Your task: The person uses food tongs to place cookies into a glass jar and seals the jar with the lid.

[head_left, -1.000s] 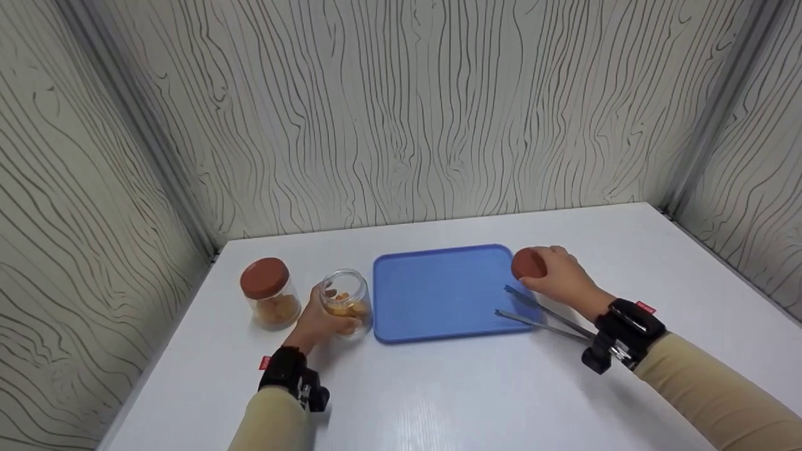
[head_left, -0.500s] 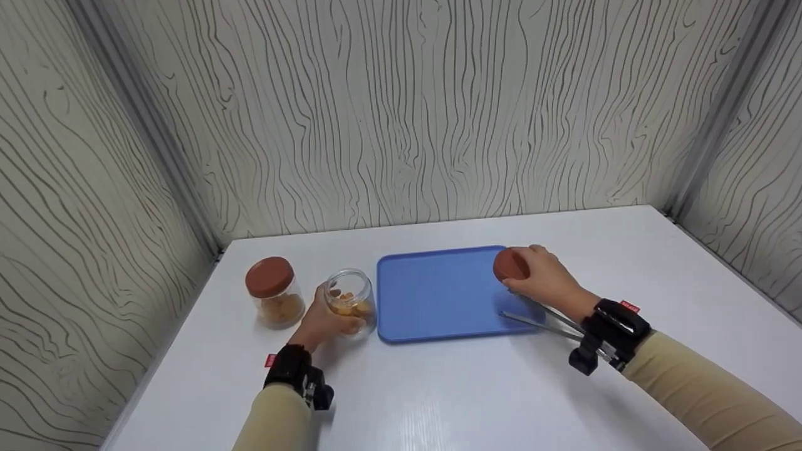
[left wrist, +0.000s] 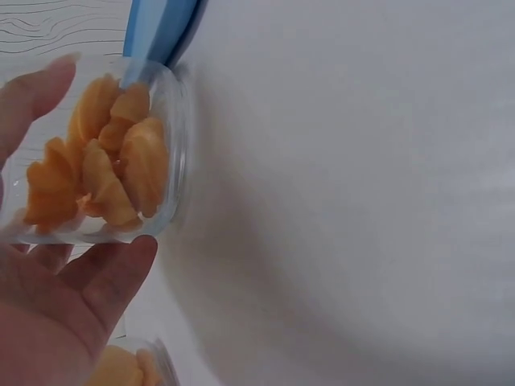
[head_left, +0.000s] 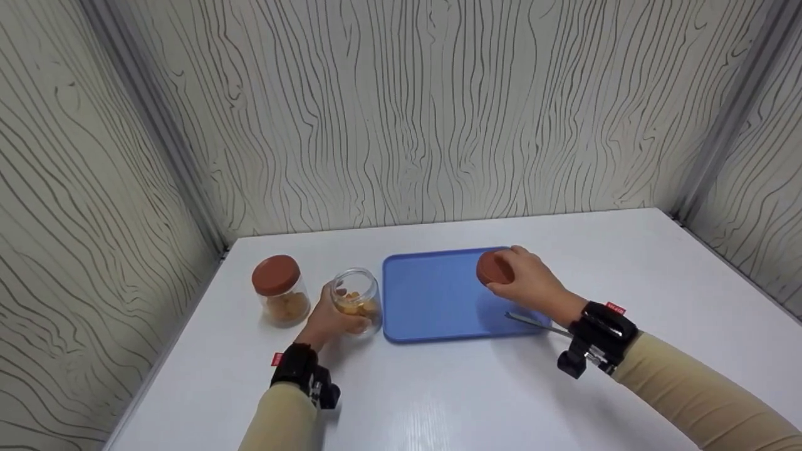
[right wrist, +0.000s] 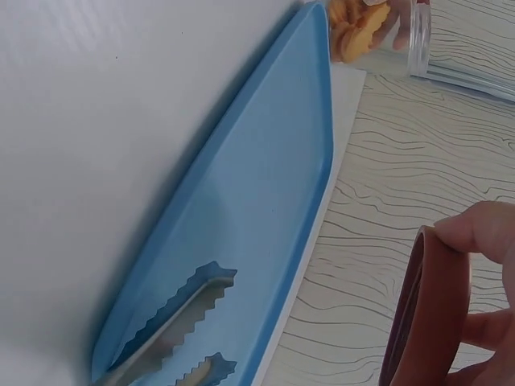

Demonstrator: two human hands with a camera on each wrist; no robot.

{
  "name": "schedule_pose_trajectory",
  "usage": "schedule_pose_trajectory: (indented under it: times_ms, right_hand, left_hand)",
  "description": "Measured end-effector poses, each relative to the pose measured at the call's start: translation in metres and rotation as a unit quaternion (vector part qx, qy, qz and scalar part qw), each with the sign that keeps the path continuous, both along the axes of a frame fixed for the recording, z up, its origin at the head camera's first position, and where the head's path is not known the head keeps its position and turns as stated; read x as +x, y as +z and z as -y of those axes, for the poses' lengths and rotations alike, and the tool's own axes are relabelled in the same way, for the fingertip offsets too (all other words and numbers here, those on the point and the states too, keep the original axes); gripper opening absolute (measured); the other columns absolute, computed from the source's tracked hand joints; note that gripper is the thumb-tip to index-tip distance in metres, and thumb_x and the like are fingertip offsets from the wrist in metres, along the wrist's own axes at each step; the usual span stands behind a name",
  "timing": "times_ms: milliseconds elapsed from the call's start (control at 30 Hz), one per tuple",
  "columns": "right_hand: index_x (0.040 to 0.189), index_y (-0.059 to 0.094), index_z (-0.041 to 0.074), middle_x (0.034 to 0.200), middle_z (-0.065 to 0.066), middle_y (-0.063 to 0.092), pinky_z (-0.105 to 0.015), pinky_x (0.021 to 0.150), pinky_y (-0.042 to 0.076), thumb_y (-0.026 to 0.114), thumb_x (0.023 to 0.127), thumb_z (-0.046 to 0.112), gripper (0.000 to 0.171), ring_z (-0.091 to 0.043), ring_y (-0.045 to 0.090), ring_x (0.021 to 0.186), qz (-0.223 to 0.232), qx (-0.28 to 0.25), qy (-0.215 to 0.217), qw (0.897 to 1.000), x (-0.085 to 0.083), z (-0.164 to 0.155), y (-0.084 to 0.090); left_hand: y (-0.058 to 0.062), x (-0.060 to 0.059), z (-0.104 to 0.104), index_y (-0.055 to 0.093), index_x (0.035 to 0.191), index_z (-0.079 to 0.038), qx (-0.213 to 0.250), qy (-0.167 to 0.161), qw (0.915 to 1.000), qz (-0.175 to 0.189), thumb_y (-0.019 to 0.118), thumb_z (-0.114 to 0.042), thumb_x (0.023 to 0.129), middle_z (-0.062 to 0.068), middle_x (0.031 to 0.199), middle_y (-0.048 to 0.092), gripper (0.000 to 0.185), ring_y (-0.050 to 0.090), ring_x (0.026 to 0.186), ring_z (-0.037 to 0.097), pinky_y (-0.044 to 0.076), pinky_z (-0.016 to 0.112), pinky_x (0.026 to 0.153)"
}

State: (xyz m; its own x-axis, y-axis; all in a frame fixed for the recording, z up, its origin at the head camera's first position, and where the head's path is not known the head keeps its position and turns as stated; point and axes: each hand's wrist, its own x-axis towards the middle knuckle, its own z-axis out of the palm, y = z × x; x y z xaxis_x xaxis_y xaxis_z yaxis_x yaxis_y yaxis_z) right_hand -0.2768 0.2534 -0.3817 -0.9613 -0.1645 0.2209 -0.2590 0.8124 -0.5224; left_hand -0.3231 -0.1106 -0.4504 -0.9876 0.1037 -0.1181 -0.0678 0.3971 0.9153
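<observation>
My left hand (head_left: 334, 319) grips a clear uncapped jar (head_left: 356, 283) from its left side, thumb and fingers around the wall. Several orange, ridged snack-like pieces (left wrist: 113, 153) lie in the bottom of that jar, which stands beside the left edge of a blue tray (head_left: 432, 300). Above the tray's right part, my right hand (head_left: 529, 282) holds a reddish-brown screw lid (head_left: 494, 268) by its rim, tilted on edge. Metal tongs (right wrist: 173, 326) with toothed tips lie over the tray's right end, partly hidden beneath the right hand and wrist in the head view.
A second jar (head_left: 285, 307) with a brown lid (head_left: 276, 275) on and similar pieces inside stands left of my left hand. The white table (head_left: 401, 394) ends at a wood-patterned wall (head_left: 407, 125) behind, with more panels at both sides.
My right hand has carried the lid leftward from the tray's right edge to over the tray, covering more of the tongs. The left hand keeps its grip on the jar; the view shifts slightly.
</observation>
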Motion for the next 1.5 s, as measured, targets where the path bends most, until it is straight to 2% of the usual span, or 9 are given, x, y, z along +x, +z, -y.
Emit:
schedule_pose_trajectory:
  times_ms: [100,333,567,767,833,1033,1167,1333,1500]
  right_hand:
    - [0.128,0.054,-0.006,0.122,-0.026,0.052,-0.052,0.084,0.049,0.073,0.084,0.02,0.054,-0.039,0.053,0.106,-0.005,0.001,0.009,1.0,0.0,0.007,0.001]
    - [0.126,0.057,-0.003,0.117,-0.02,0.055,-0.049,0.083,0.05,0.074,0.083,0.02,0.051,-0.035,0.054,0.104,-0.02,-0.005,0.027,0.999,0.001,0.026,-0.001]
    - [0.125,0.057,-0.004,0.119,-0.023,0.054,-0.05,0.082,0.05,0.075,0.082,0.018,0.052,-0.037,0.054,0.103,-0.036,-0.01,0.038,0.999,-0.001,0.038,-0.002]
    - [0.123,0.059,-0.001,0.113,-0.017,0.055,-0.048,0.081,0.05,0.075,0.081,0.018,0.049,-0.035,0.054,0.101,-0.041,-0.013,0.046,0.998,-0.002,0.05,-0.004]
    - [0.123,0.059,0.0,0.114,-0.017,0.055,-0.048,0.082,0.05,0.075,0.081,0.019,0.049,-0.035,0.054,0.102,-0.037,-0.017,0.049,0.998,-0.003,0.055,-0.003]
    - [0.127,0.057,0.0,0.131,-0.028,0.048,-0.052,0.085,0.049,0.074,0.083,0.018,0.051,-0.04,0.051,0.111,-0.021,-0.02,0.059,0.998,-0.005,0.074,-0.002]
    - [0.127,0.058,0.0,0.137,-0.032,0.044,-0.054,0.089,0.047,0.075,0.082,0.019,0.051,-0.044,0.049,0.117,-0.027,-0.019,0.069,0.997,-0.006,0.089,-0.002]
    - [0.126,0.06,0.002,0.133,-0.027,0.048,-0.05,0.086,0.049,0.076,0.081,0.018,0.051,-0.039,0.052,0.111,-0.04,-0.03,0.086,0.995,-0.009,0.11,0.003]
    - [0.125,0.06,0.003,0.133,-0.025,0.049,-0.049,0.086,0.049,0.077,0.08,0.018,0.05,-0.035,0.054,0.109,-0.039,-0.035,0.096,0.994,-0.009,0.126,0.005]
  left_hand:
    - [0.0,0.002,0.0,0.02,0.15,-0.004,-0.001,0.002,1.0,-0.005,0.09,-0.012,0.065,0.019,0.142,0.041,0.11,0.041,0.129,0.032,0.03,0.048,0.11]
    - [0.003,0.006,0.0,0.019,0.149,-0.001,-0.009,0.003,0.9999,-0.012,0.089,-0.013,0.067,0.021,0.142,0.041,0.109,0.042,0.128,0.033,0.031,0.048,0.109]
    - [0.001,0.004,-0.001,0.021,0.149,0.0,0.003,-0.001,0.9997,-0.024,0.088,-0.01,0.065,0.022,0.14,0.044,0.108,0.043,0.128,0.034,0.031,0.048,0.109]
    - [0.0,0.002,0.001,0.02,0.149,-0.001,0.01,0.0,0.9997,-0.021,0.089,-0.01,0.065,0.022,0.141,0.043,0.109,0.041,0.13,0.035,0.029,0.048,0.11]
    - [0.0,0.001,0.001,0.02,0.149,0.0,0.01,-0.002,0.9997,-0.024,0.09,-0.01,0.065,0.022,0.141,0.043,0.109,0.041,0.13,0.035,0.029,0.049,0.11]
    - [-0.003,0.002,0.001,0.022,0.149,0.0,0.005,-0.004,0.9996,-0.026,0.089,-0.01,0.064,0.021,0.14,0.045,0.109,0.04,0.13,0.035,0.028,0.05,0.11]
    - [-0.005,0.003,0.001,0.023,0.149,-0.001,0.003,-0.004,0.9996,-0.029,0.089,-0.011,0.064,0.021,0.139,0.046,0.108,0.042,0.129,0.034,0.029,0.05,0.11]
    - [-0.004,0.003,0.001,0.025,0.148,-0.002,-0.01,-0.003,0.999,-0.044,0.09,-0.013,0.063,0.02,0.137,0.048,0.108,0.044,0.127,0.034,0.03,0.05,0.109]
    - [-0.001,0.003,0.001,0.023,0.149,-0.002,-0.012,0.0,0.9994,-0.034,0.09,-0.012,0.064,0.02,0.139,0.046,0.108,0.042,0.129,0.034,0.029,0.051,0.11]
